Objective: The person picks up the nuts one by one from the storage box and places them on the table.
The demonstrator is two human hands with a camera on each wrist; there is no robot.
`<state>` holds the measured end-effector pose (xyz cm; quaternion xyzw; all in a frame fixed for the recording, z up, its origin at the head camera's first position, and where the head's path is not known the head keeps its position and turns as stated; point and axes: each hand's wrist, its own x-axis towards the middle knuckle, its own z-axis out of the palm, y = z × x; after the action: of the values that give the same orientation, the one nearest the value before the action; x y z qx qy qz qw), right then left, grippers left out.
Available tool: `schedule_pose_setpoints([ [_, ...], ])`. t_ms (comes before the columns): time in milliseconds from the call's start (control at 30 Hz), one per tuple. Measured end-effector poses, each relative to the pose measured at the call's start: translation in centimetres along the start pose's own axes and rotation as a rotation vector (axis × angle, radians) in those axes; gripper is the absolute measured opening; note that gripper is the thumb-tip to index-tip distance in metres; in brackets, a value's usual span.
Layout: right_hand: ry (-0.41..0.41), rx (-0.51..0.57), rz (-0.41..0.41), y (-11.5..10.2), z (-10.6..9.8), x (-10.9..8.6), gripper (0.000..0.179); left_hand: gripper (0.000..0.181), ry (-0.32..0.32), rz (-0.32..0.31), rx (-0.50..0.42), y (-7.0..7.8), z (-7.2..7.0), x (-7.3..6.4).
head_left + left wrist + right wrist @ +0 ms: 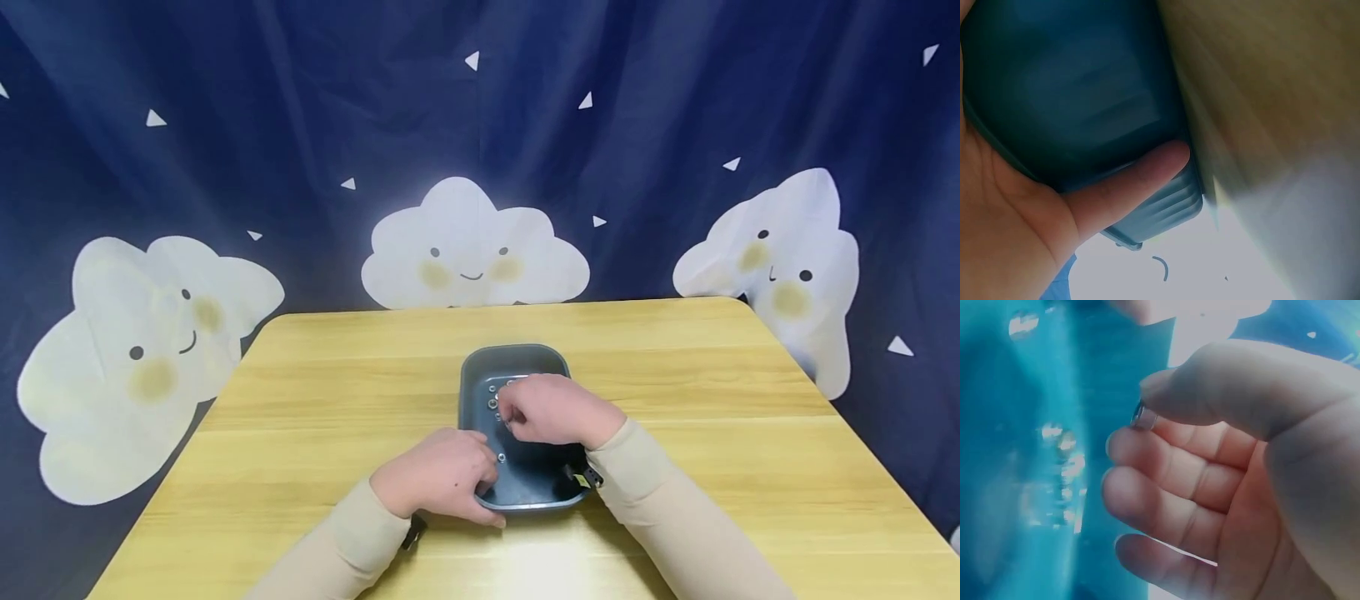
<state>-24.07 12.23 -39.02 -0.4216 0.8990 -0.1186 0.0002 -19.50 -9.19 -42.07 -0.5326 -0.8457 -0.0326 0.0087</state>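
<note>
A dark blue rectangular bin (528, 483) stands on the wooden table. Over its near left corner lies my left hand (450, 473), gripping the wall with fingers across the rim and the thumb (1129, 187) along the outside. Inside the bin's outline hovers my right hand (551, 408). Its thumb and forefinger pinch a small metal nut (1143, 417), while the other fingers curl loosely below. Several small metal nuts (492, 404) lie on the bin floor left of the right hand, and one nut (502, 457) sits apart, nearer the left hand. In the right wrist view the loose metal pieces (1065, 481) are blurred.
The pale wooden table (360, 367) extends on every side of the bin. Behind it hangs a dark blue curtain (420, 108) printed with smiling clouds. A small black device (590, 477) is strapped under the right wrist.
</note>
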Motion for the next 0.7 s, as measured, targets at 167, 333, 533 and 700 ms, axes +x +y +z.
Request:
schedule_pose_setpoints([
  [167,0.05,0.003,0.002,-0.8,-1.4,-0.6,0.013,0.056,-0.001,-0.001,-0.01,-0.1,0.2,-0.1],
  [333,0.056,0.028,0.019,-1.1,-2.9,-1.6,0.016,0.057,0.008,0.008,0.013,-0.1,0.4,-0.2],
  [533,0.091,0.033,0.077,-0.1,-4.8,-3.1,0.014,0.057,0.018,0.012,0.011,-0.1,0.2,0.0],
  [700,0.104,0.047,0.15,1.4,-5.4,-4.6,0.016,0.057,0.006,0.01,0.008,0.1,0.0,0.1],
])
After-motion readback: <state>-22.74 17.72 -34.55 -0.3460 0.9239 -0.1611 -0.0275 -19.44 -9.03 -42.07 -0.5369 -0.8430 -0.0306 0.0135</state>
